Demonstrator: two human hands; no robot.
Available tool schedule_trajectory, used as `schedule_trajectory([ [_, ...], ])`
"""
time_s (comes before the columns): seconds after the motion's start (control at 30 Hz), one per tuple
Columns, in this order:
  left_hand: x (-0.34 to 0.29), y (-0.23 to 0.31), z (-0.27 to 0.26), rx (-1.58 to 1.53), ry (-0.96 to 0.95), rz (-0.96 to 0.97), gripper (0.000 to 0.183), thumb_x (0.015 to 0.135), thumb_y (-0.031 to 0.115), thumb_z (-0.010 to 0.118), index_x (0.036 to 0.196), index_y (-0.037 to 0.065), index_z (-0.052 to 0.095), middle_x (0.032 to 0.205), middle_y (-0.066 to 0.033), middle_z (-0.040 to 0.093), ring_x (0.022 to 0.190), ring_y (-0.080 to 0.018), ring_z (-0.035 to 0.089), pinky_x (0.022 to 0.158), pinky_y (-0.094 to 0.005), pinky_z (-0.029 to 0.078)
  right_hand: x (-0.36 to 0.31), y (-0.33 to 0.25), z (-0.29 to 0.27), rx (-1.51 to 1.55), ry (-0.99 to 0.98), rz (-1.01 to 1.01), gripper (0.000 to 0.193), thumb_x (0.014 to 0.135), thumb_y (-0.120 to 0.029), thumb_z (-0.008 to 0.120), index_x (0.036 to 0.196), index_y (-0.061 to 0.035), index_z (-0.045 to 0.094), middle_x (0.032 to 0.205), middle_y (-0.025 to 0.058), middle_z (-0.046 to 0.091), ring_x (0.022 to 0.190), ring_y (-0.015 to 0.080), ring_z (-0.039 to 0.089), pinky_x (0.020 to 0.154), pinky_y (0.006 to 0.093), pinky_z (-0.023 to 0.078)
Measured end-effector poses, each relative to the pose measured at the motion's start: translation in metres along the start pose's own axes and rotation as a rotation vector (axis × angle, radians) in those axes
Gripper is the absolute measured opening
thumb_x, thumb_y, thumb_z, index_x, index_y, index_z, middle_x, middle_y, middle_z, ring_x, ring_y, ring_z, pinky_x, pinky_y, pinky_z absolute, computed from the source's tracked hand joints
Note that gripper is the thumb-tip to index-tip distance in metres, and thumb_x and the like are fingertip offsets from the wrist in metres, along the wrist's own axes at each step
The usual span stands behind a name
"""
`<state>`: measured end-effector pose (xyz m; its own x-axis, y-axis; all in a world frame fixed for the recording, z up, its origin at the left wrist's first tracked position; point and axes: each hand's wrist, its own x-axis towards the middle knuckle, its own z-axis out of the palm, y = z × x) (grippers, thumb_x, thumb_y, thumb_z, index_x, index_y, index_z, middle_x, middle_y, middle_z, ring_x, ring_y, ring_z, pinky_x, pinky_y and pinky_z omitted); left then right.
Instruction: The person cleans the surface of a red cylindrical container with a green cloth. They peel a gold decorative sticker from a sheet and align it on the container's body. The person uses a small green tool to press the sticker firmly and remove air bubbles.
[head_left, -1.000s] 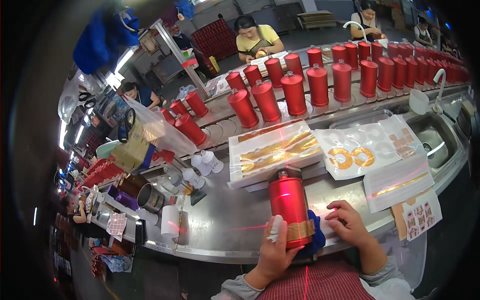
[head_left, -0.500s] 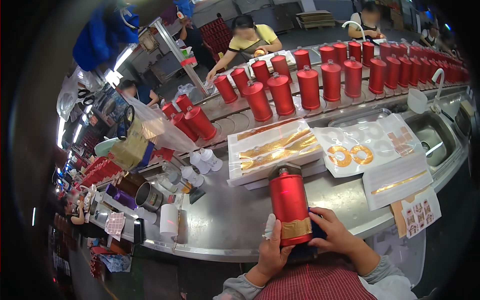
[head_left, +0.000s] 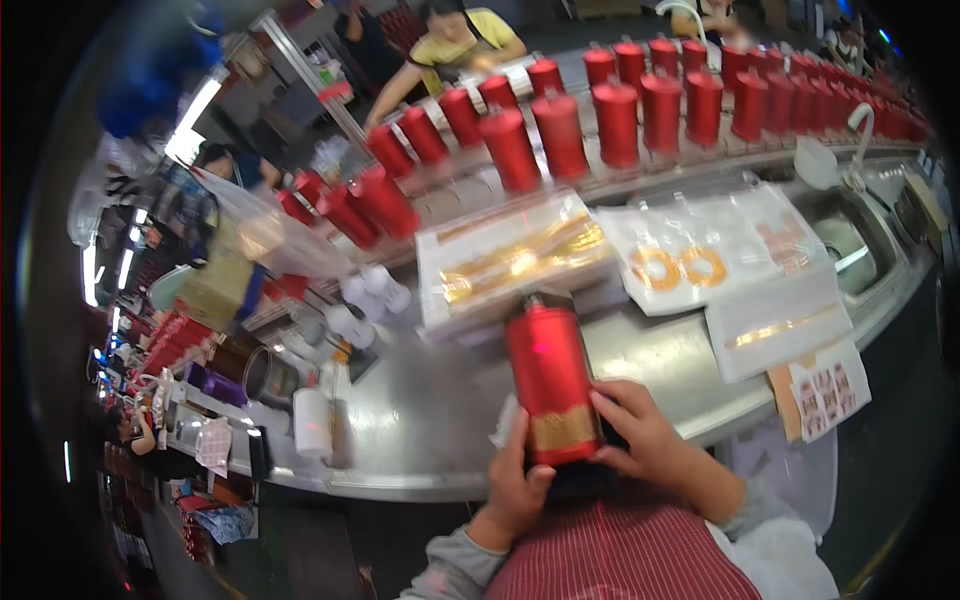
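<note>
A red bottle (head_left: 549, 365) with a short neck and a gold band (head_left: 562, 433) round its lower part lies tilted in front of me, its base toward me. A dark support shows behind and under it. My left hand (head_left: 515, 482) grips the band end from the left, with thumb and fingers against the side; a white wrap covers one finger. From the right, my right hand (head_left: 640, 430) holds the same end, its fingertips along the edge of the gold band. The undersides of both hands are partly hidden.
Beyond the bottle lies a stack of white sheets with gold strips (head_left: 520, 258). Right of it are a sheet of gold rings (head_left: 690, 250), more label sheets (head_left: 828, 388) and a sink (head_left: 850, 255). Red bottles (head_left: 615, 125) line the conveyor; white paper roll (head_left: 312, 422) at left.
The whole view has shifted, so the scene sits further left and higher, with some blur. Both hands stay on the bottle, with little change in their grip.
</note>
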<state>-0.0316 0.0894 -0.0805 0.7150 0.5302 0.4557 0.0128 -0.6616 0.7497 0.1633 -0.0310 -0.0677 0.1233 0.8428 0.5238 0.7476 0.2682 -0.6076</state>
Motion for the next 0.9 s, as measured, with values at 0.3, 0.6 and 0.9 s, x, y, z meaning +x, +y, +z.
schedule_trajectory([
  [0.3,0.028,0.003,0.008,-0.738,0.019,-0.372,0.085,0.095,0.042,0.056,0.149,-0.005,0.011,0.151,-0.0191,0.026,0.139,-0.0269,0.031,0.114,-0.0377,0.025,-0.007,0.002,0.001,0.032,0.002,0.066,0.073,0.076,-0.024,0.077,0.137,0.0006,0.044,0.139,0.0199,0.041,0.127,0.0383,0.042,0.106,0.0467,0.035],
  [0.6,0.031,0.018,0.008,-0.417,-0.059,-0.247,0.095,0.092,0.051,0.058,0.15,-0.004,0.008,0.151,-0.0191,0.027,0.138,-0.0264,0.031,0.112,-0.0373,0.027,-0.008,0.006,0.005,0.084,0.025,0.049,0.078,0.07,-0.019,0.079,0.137,0.0006,0.043,0.138,0.0222,0.042,0.126,0.0407,0.042,0.106,0.0471,0.037],
  [0.9,0.032,0.011,0.013,-0.648,0.009,-0.392,0.08,0.098,0.043,0.05,0.15,-0.004,0.011,0.15,-0.0181,0.028,0.137,-0.025,0.032,0.112,-0.0356,0.026,0.0,0.003,0.001,0.108,0.063,0.015,0.08,0.072,-0.023,0.08,0.139,-0.0015,0.042,0.142,0.0236,0.039,0.127,0.0406,0.043,0.106,0.0478,0.037],
])
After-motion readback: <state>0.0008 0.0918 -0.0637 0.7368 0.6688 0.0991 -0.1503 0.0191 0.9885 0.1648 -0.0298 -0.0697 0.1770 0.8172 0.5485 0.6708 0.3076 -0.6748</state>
